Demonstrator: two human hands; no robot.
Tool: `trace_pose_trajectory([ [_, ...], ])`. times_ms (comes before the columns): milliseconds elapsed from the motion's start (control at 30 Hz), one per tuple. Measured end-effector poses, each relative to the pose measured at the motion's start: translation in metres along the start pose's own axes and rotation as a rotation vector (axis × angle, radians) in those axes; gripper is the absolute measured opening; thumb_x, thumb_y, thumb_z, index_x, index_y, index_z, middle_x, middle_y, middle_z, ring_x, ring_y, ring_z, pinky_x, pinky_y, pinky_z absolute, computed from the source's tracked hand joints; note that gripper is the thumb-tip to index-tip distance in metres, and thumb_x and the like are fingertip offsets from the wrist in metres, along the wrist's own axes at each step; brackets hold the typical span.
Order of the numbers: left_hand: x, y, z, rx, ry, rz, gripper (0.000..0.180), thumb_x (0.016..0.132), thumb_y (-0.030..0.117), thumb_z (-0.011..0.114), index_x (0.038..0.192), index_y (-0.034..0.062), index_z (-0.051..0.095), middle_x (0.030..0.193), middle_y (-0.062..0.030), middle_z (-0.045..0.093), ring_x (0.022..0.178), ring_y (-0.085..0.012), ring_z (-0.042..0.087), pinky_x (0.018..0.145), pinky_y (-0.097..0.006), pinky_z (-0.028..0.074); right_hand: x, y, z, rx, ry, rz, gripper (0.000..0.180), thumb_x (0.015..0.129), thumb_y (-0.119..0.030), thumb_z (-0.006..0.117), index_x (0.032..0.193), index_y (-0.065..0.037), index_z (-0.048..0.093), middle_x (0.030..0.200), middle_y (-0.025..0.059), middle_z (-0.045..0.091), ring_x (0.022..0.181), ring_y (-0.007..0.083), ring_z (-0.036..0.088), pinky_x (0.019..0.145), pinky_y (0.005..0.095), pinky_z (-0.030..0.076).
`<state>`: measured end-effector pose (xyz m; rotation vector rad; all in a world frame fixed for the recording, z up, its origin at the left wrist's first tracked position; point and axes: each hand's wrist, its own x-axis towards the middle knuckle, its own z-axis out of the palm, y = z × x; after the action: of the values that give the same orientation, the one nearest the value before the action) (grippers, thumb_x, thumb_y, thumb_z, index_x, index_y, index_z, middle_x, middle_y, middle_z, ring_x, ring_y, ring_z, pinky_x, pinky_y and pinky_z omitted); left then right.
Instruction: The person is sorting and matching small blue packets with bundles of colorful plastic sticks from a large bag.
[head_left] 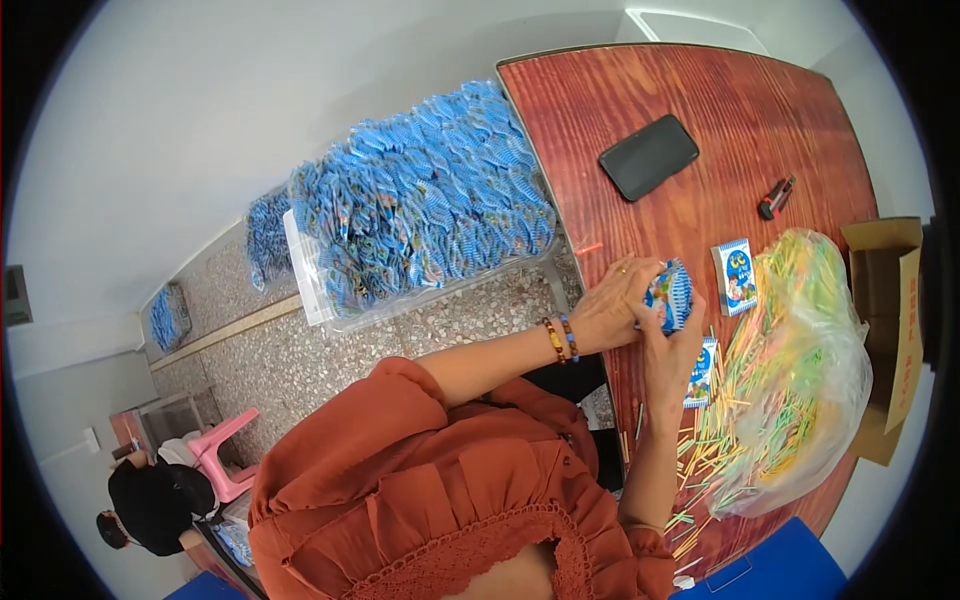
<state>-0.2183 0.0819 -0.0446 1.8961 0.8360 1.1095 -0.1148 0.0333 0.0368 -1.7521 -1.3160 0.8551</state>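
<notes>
A blue-and-white packet [676, 297] is being held just above the near left part of a red-brown wooden tabletop [560, 120], right of centre in my head view. I am seeing both bare hands closing around it: the left hand [608, 305] is curling its fingers over the packet's left side, and the right hand [672, 360] is gripping from below, its thumb on the left and its fingers wrapping the right side — both sets of fingers narrow, holding that one packet.

A second packet [738, 277] of the same kind is lying flat just right of the hands, and a third packet [703, 375] is lying partly hidden behind the right hand. Beside them, thin pastel sticks [720, 420] are spilling leftward from a clear plastic bag [850, 360], which is resting against an open cardboard box [908, 340].

Farther up the tabletop, a black phone [650, 157] is lying aslant, with a red-and-black box cutter [775, 198] to its right. Left of the tabletop, I am seeing a clear tub [400, 318] carrying a high heap of blue packets [430, 200]. At lower left, a person in black [150, 500] is appearing near a pink stool [222, 455].
</notes>
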Motion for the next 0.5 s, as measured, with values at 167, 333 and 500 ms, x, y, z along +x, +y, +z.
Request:
trace_pose_trajectory([
  [167,-0.001,0.006,-0.008,0.060,0.164,0.050,0.073,0.074,0.018,0.075,0.132,-0.0015,0.034,0.127,-0.0203,0.044,0.121,-0.0401,0.043,0.103,-0.045,0.036,-0.001,-0.014,0.010,0.089,0.050,-0.009,0.032,0.087,-0.008,0.066,0.114,0.003,0.053,0.098,0.0057,0.059,0.085,0.0106,0.054,0.074,0.0250,0.046],
  [333,-0.026,0.019,-0.067,0.052,0.121,-0.044,0.077,0.073,0.019,0.075,0.136,-0.0011,0.035,0.125,-0.0203,0.048,0.120,-0.0402,0.045,0.103,-0.046,0.036,-0.010,-0.041,0.039,0.058,-0.066,-0.083,0.029,0.086,-0.008,0.067,0.110,0.003,0.055,0.095,0.0069,0.063,0.083,0.0104,0.058,0.073,0.0258,0.049],
  [500,-0.089,0.018,-0.153,0.390,0.413,-0.044,0.070,0.069,0.012,0.077,0.127,0.0001,0.040,0.118,-0.0204,0.048,0.105,-0.0369,0.049,0.092,-0.044,0.042,-0.019,-0.061,0.125,0.002,-0.295,-0.373,0.041,0.082,-0.016,0.071,0.117,-0.001,0.054,0.096,0.0125,0.066,0.084,0.0190,0.065,0.072,0.0313,0.051],
])
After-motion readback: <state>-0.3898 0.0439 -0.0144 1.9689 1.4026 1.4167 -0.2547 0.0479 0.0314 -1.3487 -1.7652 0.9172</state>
